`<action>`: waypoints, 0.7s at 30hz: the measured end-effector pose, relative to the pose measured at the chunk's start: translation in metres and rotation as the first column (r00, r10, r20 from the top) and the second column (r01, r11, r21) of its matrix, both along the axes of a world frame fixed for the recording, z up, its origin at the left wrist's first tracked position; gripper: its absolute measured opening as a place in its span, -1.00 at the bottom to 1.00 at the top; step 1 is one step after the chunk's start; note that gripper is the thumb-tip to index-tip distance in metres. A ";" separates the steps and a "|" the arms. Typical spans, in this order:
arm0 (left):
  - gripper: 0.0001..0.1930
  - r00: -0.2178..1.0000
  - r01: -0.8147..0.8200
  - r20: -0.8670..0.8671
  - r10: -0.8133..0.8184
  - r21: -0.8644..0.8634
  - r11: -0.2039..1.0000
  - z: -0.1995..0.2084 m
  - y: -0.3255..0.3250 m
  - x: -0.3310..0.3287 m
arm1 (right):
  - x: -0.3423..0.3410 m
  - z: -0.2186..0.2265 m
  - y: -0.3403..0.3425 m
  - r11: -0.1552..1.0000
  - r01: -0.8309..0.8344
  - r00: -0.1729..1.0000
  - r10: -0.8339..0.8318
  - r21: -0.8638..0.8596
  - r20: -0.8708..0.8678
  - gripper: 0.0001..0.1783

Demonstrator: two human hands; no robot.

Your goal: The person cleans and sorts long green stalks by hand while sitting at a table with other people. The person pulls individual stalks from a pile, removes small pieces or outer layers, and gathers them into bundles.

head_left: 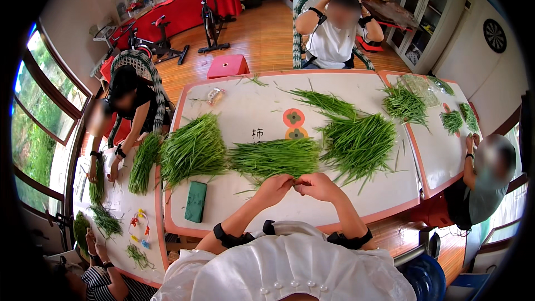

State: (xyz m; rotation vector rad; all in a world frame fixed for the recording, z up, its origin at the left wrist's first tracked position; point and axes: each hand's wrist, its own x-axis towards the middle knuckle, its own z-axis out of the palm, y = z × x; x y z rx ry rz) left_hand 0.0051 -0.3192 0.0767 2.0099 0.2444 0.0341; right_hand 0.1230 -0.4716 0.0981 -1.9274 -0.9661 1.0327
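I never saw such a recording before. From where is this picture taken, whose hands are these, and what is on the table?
There is no machine here. A person wears a wide fisheye camera on the head, looking down, so straight edges bend. The bare left hand and right hand are that person's own; their fingertips meet, and whether they hold something small, I cannot tell. The white table has a pink border. Just beyond the hands lies a bundle of long green stalks, with a left pile and a right pile beside it. A dark green block lies left of the hands.
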 end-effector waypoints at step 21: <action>-0.74 0.970 -0.239 -0.158 0.184 -0.493 0.836 -0.002 0.042 -0.025 | 0.012 0.027 0.012 0.978 0.163 0.986 -0.158 0.128 -0.049 -0.80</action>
